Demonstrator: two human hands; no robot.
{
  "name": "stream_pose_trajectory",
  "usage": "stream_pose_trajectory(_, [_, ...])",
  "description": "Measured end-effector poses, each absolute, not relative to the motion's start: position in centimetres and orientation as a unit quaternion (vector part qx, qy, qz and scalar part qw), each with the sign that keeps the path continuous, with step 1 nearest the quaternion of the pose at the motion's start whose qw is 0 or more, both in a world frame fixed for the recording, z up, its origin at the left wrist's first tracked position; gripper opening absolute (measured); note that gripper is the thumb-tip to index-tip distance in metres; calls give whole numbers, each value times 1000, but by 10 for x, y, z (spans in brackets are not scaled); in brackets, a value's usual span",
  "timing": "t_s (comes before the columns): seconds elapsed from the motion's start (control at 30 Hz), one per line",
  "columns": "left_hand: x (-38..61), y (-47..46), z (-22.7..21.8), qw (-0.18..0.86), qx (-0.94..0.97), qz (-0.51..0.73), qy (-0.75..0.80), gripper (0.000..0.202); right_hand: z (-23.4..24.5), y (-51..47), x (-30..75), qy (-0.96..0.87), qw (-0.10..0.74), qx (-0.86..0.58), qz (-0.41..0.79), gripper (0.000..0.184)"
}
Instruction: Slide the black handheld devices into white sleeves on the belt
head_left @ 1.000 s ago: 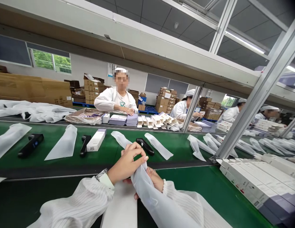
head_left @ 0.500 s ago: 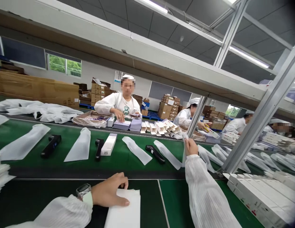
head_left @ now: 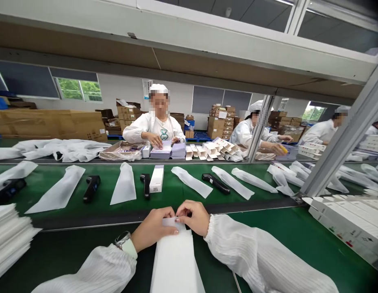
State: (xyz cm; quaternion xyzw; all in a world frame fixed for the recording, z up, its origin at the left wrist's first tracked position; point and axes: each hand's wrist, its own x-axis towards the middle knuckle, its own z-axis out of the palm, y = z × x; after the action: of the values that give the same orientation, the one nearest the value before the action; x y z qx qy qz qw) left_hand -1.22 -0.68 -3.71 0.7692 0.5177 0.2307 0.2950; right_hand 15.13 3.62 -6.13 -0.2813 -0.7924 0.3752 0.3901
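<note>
A stack of thin white sleeve bags [head_left: 173, 266] lies on the dark green surface in front of me. At its far end my left hand [head_left: 152, 230] pinches the raised edge of the top bag [head_left: 169, 222] between thumb and fingers. From the right, my right hand [head_left: 193, 217] meets it, thumb and fingertips closed on the same edge. On the green belt [head_left: 164, 203] beyond lie several translucent bags, black pistol-shaped handheld devices such as this one [head_left: 92, 188], and a white carton [head_left: 157, 179] standing beside another device.
More white bags [head_left: 12, 244] are piled at the left edge. White cartons [head_left: 344, 228] stand in a row at right, near a slanted metal post [head_left: 338, 134]. A shelf [head_left: 177, 36] spans overhead. Across the belt, a co-worker [head_left: 160, 126] handles purple-white leaflets [head_left: 161, 151].
My right hand has come back from the belt to the stack, beside my left hand. The top bag's edge is now lifted. Belt items appear farther right, and the view has shifted.
</note>
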Motion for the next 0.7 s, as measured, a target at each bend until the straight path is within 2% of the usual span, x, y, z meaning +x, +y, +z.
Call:
stream_pose_trajectory(0.1, [-12,-8,-30,317,763,270,494,49,-66,33,151,-775,415,-287,381,8])
stream_pose_trajectory(0.13, [-11,-8,-28,325,766,272,483,48,-66,34,154,-771,418,-283,389,7])
stream_pose_trajectory(0.23, [-9,-9,-21,356,783,248,446,25,-66,36,162,-755,419,-274,423,8])
stream_pose_trajectory(0.33, [-10,-9,-19,400,778,260,409,29,-67,37,161,-734,405,-259,479,12])
stream_pose_trajectory(0.43, [-12,-9,-17,423,755,314,390,37,-60,53,167,-748,360,-235,506,30])
stream_pose_trajectory(0.5, [-14,-9,-15,426,739,344,393,38,-47,73,182,-770,362,-322,416,33])
stream_pose_trajectory(0.57, [-14,-9,-14,424,732,356,398,37,-35,96,208,-740,387,-496,237,31])
stream_pose_trajectory(0.63, [-13,-9,-15,427,729,357,398,37,-28,115,237,-693,390,-582,171,39])
stream_pose_trajectory(0.7, [-11,-8,-19,429,729,358,395,35,-26,127,260,-664,387,-620,160,41])
